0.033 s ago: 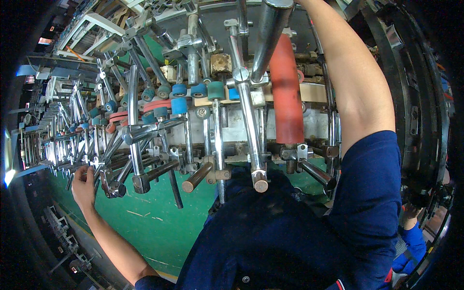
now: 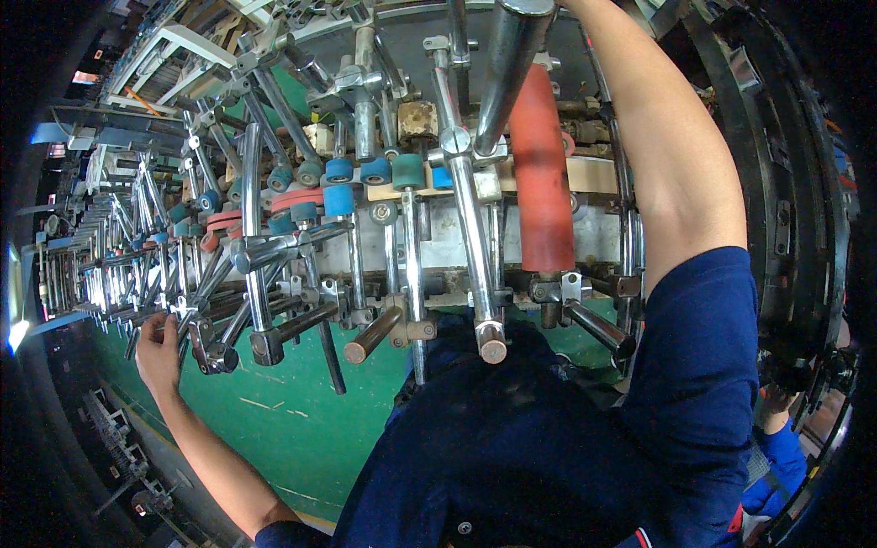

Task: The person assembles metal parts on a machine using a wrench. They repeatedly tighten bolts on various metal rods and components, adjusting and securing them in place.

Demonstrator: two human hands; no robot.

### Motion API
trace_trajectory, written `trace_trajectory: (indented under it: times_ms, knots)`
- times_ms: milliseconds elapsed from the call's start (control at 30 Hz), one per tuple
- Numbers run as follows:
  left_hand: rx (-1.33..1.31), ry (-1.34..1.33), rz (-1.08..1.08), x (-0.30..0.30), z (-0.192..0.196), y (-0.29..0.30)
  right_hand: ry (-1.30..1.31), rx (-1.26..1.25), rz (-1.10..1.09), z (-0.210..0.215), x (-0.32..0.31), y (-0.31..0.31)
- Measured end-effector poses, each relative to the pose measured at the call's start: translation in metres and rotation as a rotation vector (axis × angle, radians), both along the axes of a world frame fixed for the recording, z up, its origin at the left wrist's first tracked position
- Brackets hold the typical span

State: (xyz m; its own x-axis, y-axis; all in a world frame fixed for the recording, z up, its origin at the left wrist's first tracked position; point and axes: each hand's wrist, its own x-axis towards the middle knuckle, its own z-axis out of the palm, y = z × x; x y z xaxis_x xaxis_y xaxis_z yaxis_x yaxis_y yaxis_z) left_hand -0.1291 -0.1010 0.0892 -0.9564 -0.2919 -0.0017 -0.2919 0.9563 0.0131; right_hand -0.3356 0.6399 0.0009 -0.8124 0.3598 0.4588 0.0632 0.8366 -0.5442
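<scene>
My left hand [image 2: 158, 353] is at the left, its fingers bent together beside the ends of the metal rods. Whatever lies between its fingertips is too small to make out. The chrome rod clamp [image 2: 212, 347] nearest it is a little to its right. My right arm [image 2: 681, 155] reaches up past the red roller [image 2: 543, 173] and leaves the picture at the top, so my right hand is hidden. Close to where that arm leaves stands a thick chrome bar [image 2: 514, 73].
A long row of chrome rods with blue rollers [image 2: 338, 200] and green rollers [image 2: 407, 171] runs off to the left. Rod ends [image 2: 491, 347] jut toward my body. The green floor [image 2: 274, 429] lies below. Another person's blue sleeve [image 2: 776, 466] shows at lower right, by a dark machine frame [image 2: 781, 228].
</scene>
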Motion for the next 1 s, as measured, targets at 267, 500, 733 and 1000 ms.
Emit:
trace_trajectory:
  times_ms: [267,500,733,1000]
  knots:
    - [-0.009,0.018,-0.019,0.002,0.000,-0.003,-0.021,-0.133,-0.020,0.011,0.012,-0.014]
    - [-0.041,0.004,-0.016,0.001,0.001,-0.002,-0.092,0.056,-0.036,0.007,0.004,-0.005]
    - [-0.017,0.011,-0.017,0.002,0.001,-0.002,-0.055,0.051,-0.018,0.001,-0.003,0.000]
    - [0.014,-0.011,-0.006,0.001,0.002,0.003,-0.111,0.040,0.002,0.001,-0.002,0.003]
